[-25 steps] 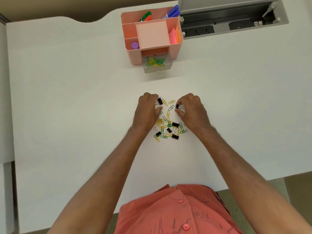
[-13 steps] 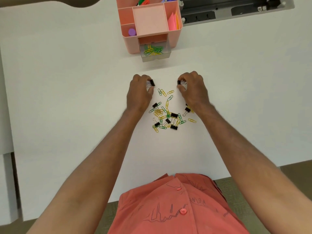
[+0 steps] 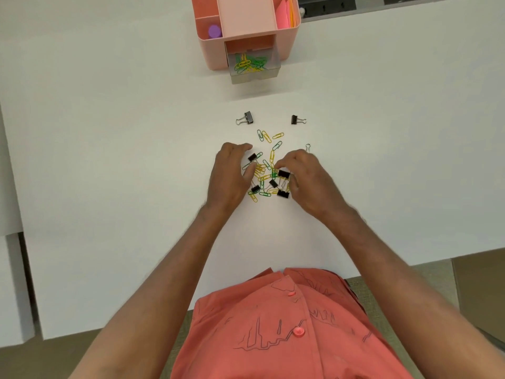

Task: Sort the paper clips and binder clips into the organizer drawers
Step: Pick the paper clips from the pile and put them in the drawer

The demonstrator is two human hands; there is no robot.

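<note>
A pile of green and yellow paper clips mixed with several black binder clips lies mid-table. My left hand sits at the pile's left edge, its index finger and thumb spread either side of a binder clip without closing on it. My right hand is at the pile's right edge, its fingertips and thumb pinching another binder clip. Two binder clips lie apart beyond the pile, one on the left and one on the right. The pink organizer stands at the far edge, its clear drawer pulled out and holding paper clips.
The organizer's top compartments hold a purple round object and pink and orange sticky notes. A wire handle pokes out behind my right hand. The white table stretches left and right, with its front edge near my body.
Both hands have let go of the binder clips they carried forward, left them lying beyond the pile, and drawn back to the pile. The view has tilted down and closer.
</note>
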